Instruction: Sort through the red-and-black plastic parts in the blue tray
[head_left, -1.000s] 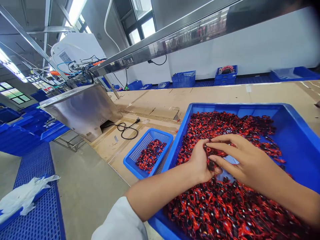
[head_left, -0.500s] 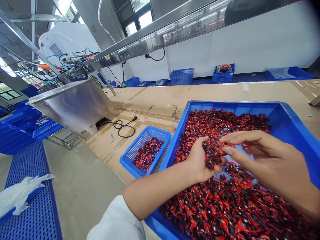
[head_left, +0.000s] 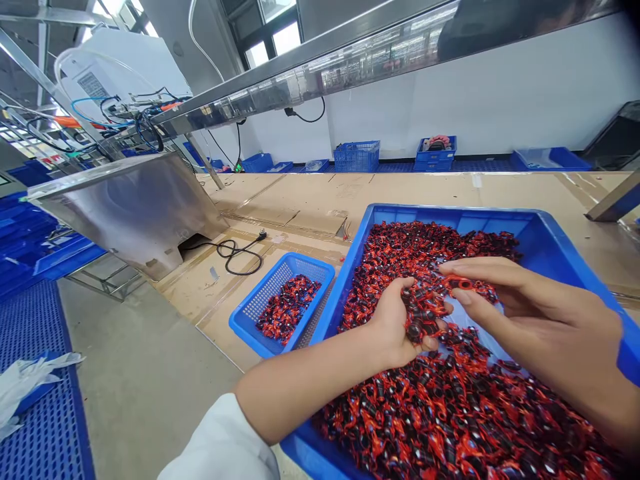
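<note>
A small blue basket (head_left: 280,303) sits part-filled beside the big blue tray (head_left: 550,233). Over the tray, her left hand (head_left: 395,327) cups a clump of red-and-black pieces (head_left: 423,310); the right hand (head_left: 530,313) pinches one at its fingertips. Sorting looks underway; the next pick likely needs a clean single-piece pinch.

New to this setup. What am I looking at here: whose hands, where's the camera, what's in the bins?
One view only, from a camera worn on a person's head, looking forward and down at that person's own bare hands. No robot is involved. The left hand cups a small bunch of red-and-black parts. The right hand pinches one red part at its fingertips, right beside that bunch. Both hands are over a large blue tray heaped with the same parts. To its left stands a small blue basket holding a few more. Both sit on a cardboard-covered bench, with a steel machine hood further left.
</note>
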A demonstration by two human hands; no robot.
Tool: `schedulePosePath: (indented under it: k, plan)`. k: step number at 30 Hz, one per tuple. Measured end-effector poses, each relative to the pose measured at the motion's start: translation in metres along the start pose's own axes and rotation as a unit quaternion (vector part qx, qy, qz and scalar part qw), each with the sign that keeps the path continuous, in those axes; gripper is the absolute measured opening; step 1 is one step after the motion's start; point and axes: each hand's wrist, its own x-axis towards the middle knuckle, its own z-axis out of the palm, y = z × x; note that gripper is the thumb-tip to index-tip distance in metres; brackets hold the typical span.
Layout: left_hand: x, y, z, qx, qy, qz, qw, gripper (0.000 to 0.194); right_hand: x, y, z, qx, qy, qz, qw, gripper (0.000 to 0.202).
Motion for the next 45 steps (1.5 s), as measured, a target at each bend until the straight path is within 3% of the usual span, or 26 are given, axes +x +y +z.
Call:
schedulePosePath:
  k: [4,12,15,18,22,24,26,28,30,36,42,45]
  plan:
    - [-0.001,0.0,0.001,-0.003,-0.003,0.005,1.0,0.048,0.003,0.008,0.001,-0.016,-0.004,-0.063,0.998,0.021]
    - [-0.003,0.001,0.001,-0.001,-0.019,0.016,1.0,0.051,0.01,0.018,0.0,-0.048,-0.014,-0.053,0.997,0.021]
    - [0.0,0.001,-0.002,-0.005,-0.031,0.011,0.999,0.047,0.018,0.026,0.004,0.038,0.016,0.074,0.996,0.02]
    - [0.002,0.002,-0.003,0.005,-0.036,0.013,0.999,0.048,0.03,0.038,0.006,0.217,-0.008,0.226,0.95,0.018]
    - [0.0,0.002,-0.002,0.025,-0.026,0.023,0.999,0.053,0.038,0.043,0.006,0.255,-0.113,0.27,0.921,0.025]
    - [-0.001,0.002,-0.001,0.026,-0.016,0.028,0.999,0.05,0.034,0.038,0.006,0.202,-0.167,0.243,0.934,0.034]
    - [0.0,0.001,0.0,0.033,-0.009,0.034,0.999,0.05,0.027,0.031,0.007,0.101,-0.207,0.162,0.96,0.043]
    - [0.0,0.0,0.0,0.043,-0.006,0.041,0.998,0.053,0.021,0.026,0.007,-0.001,-0.213,0.064,0.975,0.049]
    - [0.001,0.0,-0.001,0.05,-0.012,0.045,0.998,0.056,0.017,0.023,0.007,-0.052,-0.197,0.01,0.979,0.051]
    - [0.004,0.001,-0.005,0.055,-0.052,0.032,0.997,0.058,0.021,0.025,0.006,-0.037,-0.231,0.053,0.971,0.046]
    - [0.008,-0.002,-0.006,0.02,-0.008,0.03,0.999,0.045,0.015,0.028,0.017,-0.081,-0.134,-0.034,0.987,0.033]
    - [0.008,-0.002,-0.005,0.023,-0.003,0.03,0.999,0.045,0.015,0.024,0.018,-0.066,-0.125,-0.022,0.99,0.029]
